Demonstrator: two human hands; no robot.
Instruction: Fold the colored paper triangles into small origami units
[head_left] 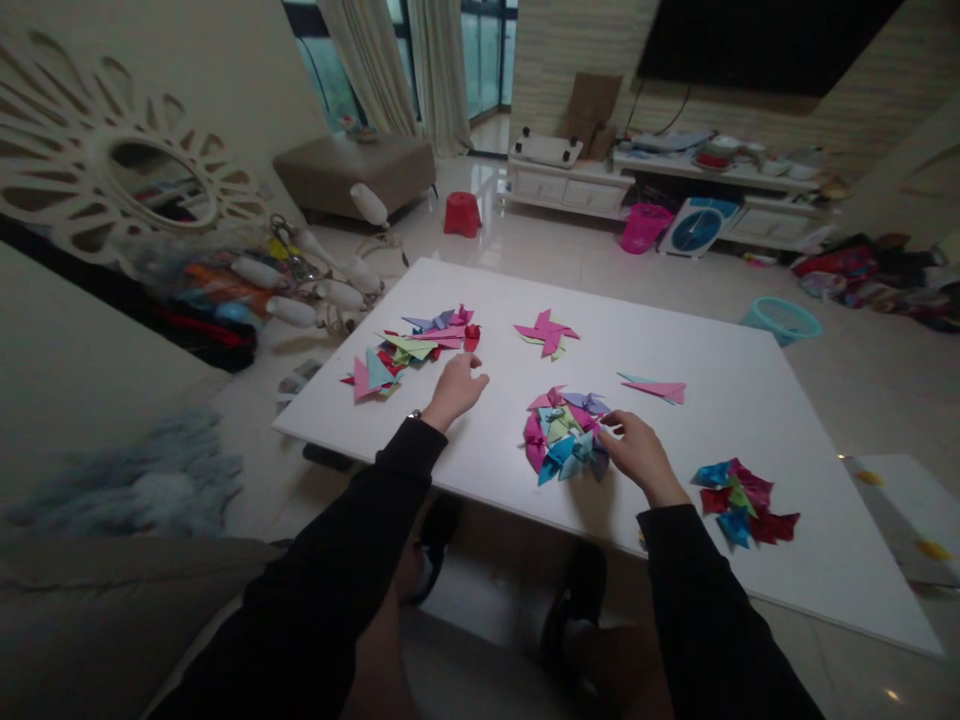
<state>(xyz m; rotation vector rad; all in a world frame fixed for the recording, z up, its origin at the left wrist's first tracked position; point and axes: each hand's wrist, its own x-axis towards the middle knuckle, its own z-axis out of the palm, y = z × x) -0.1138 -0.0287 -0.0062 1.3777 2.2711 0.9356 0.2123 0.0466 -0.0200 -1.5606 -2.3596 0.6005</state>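
My left hand (pixel 456 388) is above the white table with its fingers slightly curled and apart, holding nothing. Just beyond it lies a pile of folded paper pieces (pixel 409 348) in green, pink, red and blue; a small red origami piece (pixel 472 338) is closest to the fingertips. At the right edge of a round cluster of origami pieces (pixel 562 428), my right hand (pixel 637 450) has thumb and forefinger closed about a pink origami piece (pixel 592 426). Part of that piece is hidden by the fingers.
On the white table (pixel 480 285) also lie a paper pinwheel (pixel 546 332), pink and blue paper planes (pixel 656 388) and a shiny red and blue origami group (pixel 750 500). A lamp with several white shades (pixel 341 293) stands beyond the left edge. A red stool (pixel 463 214) is farther back.
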